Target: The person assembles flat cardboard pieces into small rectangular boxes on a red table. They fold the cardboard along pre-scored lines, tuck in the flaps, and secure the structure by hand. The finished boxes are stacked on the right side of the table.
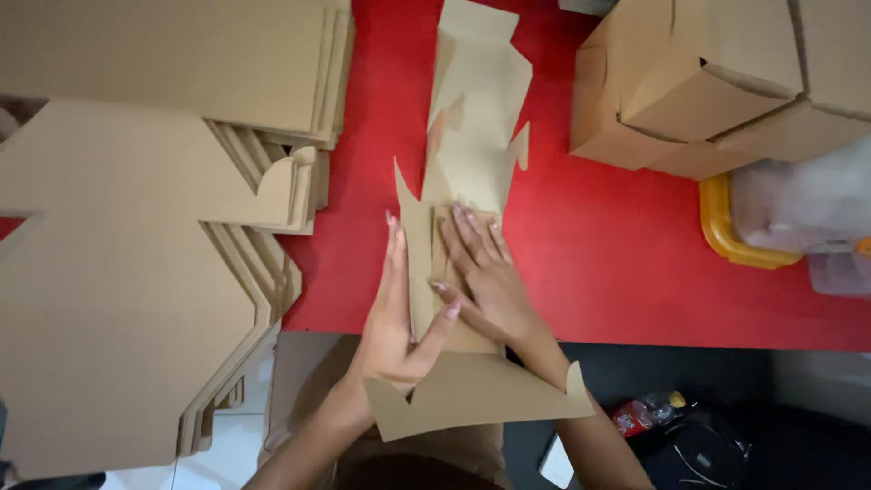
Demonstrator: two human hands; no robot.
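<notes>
The near flap of a flat, die-cut brown cardboard box blank (472, 181) overhangs the near edge of the red table (599, 245); the rest stretches away across the table. The left hand (395, 318) stands on edge against its left side, fingers together, thumb across the card. The right hand (485, 272) presses flat on it, fingers slightly spread. Stacked cardboard blanks (136, 272) lie left; folded brown boxes (699, 82) sit far right.

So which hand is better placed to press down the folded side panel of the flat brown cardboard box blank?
Probably the right hand: it lies flat, palm down, on the brown cardboard box blank. The left hand stands on edge, holding the raised flap.
</notes>
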